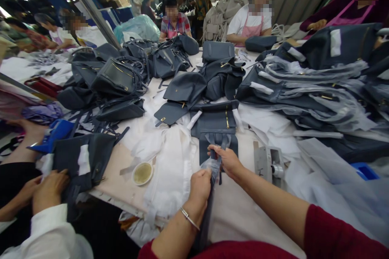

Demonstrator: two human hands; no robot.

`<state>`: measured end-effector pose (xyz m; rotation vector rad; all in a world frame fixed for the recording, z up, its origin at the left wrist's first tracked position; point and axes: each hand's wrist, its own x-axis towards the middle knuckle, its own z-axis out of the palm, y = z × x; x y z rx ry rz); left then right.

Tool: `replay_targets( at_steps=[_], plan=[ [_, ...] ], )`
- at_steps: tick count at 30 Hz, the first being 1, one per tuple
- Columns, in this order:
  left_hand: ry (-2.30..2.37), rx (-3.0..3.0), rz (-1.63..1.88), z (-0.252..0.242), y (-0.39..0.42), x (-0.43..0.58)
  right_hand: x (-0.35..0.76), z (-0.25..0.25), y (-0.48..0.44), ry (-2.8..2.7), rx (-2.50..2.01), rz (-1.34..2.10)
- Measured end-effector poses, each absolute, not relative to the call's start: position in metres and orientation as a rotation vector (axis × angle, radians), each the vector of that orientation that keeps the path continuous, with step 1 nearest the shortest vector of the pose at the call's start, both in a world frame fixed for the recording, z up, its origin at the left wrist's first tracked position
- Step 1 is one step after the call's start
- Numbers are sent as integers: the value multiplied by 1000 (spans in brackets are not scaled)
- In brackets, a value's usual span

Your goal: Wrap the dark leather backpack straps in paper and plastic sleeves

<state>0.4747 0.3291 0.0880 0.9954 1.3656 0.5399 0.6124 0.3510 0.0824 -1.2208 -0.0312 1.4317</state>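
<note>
In front of me a dark navy backpack lies on the table, with a gold zipper and white wrapping on its sides. One of its straps runs toward me, partly covered by clear plastic film. My left hand, with a bracelet at the wrist, is closed around the film-covered strap. Just beyond it, my right hand is closed on the same strap, nearer the bag. The fingertips of both hands are partly hidden.
Navy backpacks pile up at left, centre and right. A round dish and a grey metal tape dispenser flank my arms. At left, a co-worker's hands touch another bag near a blue dispenser. Other people sit across the table.
</note>
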Motion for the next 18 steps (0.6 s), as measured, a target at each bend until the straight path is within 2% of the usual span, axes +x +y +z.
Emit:
replay_targets(
  at_steps=[7, 12, 18],
  plan=[
    [1356, 1059, 582, 86, 359, 501, 607, 78, 349, -102, -1141, 1516],
    [1390, 1199, 553, 89, 356, 490, 634, 77, 378, 160, -1015, 1664],
    [1458, 1099, 574, 82, 364, 489, 632, 58, 401, 167, -1106, 1568]
  ],
)
